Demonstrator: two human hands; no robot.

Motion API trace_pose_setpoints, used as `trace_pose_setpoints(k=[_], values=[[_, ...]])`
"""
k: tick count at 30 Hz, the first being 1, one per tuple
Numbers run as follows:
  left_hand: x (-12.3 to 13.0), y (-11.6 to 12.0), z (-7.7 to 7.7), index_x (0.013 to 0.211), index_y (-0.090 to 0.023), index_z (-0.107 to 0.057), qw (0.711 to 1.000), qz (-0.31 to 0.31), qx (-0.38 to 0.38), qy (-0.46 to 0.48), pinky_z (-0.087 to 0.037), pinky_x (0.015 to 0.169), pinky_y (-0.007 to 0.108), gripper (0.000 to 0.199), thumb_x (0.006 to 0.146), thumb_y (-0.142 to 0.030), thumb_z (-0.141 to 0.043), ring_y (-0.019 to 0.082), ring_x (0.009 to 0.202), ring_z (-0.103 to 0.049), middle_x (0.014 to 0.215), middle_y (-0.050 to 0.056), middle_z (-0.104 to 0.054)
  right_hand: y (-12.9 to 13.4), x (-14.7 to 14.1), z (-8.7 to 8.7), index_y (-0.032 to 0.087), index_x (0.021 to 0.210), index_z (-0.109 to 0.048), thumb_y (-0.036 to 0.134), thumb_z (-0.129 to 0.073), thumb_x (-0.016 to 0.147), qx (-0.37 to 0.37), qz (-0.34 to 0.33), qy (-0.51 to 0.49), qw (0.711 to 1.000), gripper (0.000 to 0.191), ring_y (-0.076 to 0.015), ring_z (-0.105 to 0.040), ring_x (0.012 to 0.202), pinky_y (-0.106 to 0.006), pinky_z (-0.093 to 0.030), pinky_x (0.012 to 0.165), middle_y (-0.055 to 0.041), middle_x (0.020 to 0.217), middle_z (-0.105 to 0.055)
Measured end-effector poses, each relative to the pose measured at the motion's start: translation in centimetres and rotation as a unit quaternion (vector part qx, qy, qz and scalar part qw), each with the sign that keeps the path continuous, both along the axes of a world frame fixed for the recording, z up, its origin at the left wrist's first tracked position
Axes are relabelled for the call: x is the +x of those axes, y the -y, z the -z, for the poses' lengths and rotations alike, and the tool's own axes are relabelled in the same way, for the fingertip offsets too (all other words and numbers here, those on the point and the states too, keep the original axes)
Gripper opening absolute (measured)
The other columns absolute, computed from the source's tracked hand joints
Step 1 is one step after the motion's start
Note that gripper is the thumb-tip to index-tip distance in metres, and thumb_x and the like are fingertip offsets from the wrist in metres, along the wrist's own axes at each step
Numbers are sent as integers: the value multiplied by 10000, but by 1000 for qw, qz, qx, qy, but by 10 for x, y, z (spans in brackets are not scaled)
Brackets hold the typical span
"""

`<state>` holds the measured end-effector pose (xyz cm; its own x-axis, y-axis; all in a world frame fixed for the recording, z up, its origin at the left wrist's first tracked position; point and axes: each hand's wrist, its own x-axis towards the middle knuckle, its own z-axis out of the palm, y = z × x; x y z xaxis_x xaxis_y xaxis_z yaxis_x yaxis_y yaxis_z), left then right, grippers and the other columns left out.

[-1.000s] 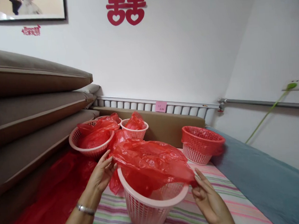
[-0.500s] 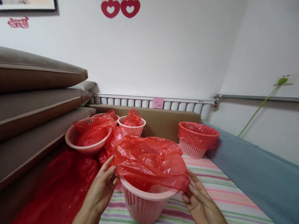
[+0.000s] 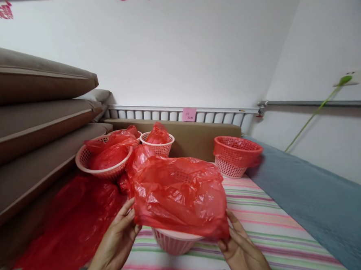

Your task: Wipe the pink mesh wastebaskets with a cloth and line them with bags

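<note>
A thin red plastic bag (image 3: pixel 181 196) is draped over the mouth of a pale pink plastic basket (image 3: pixel 175 242), covering its rim. My left hand (image 3: pixel 120 230) pinches the bag's near edge at the left. At the right corner my right hand (image 3: pixel 240 243) grips the same edge between thumb and fingers. The bag's front edge is stretched between both hands and hangs over the near side of the basket. Only the lower wall of the basket shows beneath it. It stands on a striped cloth (image 3: pixel 265 223).
Behind on the left are several baskets, including a wide pink basket (image 3: pixel 105 171) and a small basket (image 3: pixel 159 148), with red bags inside. A bag-lined basket (image 3: pixel 233 170) stands back right. Loose red plastic (image 3: pixel 70 227) lies left, beside stacked cushions (image 3: pixel 35 119). A radiator (image 3: pixel 173 116) runs behind.
Both hands have drawn the bag's near edge toward me and down, so it now covers the basket's front rim. The camera view has tilted slightly downward.
</note>
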<state>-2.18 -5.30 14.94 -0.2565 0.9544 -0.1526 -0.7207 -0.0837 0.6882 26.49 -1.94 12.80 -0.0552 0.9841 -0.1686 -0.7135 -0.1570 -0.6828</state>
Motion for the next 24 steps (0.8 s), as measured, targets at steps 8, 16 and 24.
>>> trace_pose_setpoints(k=[8,16,24], values=[[-4,-6,29,983,-178,-639,999,-22,-29,-13,-530,582,216,405,621,-20,-728,129,633,-660,820,25,-704,-4,-5,44,288,987,-603,248,-838,519,10,-10,43,999,525,-135,-605,689,-244,-473,544,26,877,-662],[-16,-31,79,949,-164,-655,998,-22,-48,-33,-503,560,212,342,643,-30,-729,121,602,-649,787,34,-697,-20,-10,67,259,956,-620,263,-820,544,2,14,81,997,458,-136,-616,665,-245,-481,570,32,800,-669],[-15,-44,104,945,-149,-647,995,-8,-60,-75,-505,590,216,308,670,-42,-736,123,625,-648,784,42,-694,-31,-19,89,240,915,-611,258,-839,494,-14,25,70,997,479,-152,-627,643,-251,-473,569,27,719,-671]])
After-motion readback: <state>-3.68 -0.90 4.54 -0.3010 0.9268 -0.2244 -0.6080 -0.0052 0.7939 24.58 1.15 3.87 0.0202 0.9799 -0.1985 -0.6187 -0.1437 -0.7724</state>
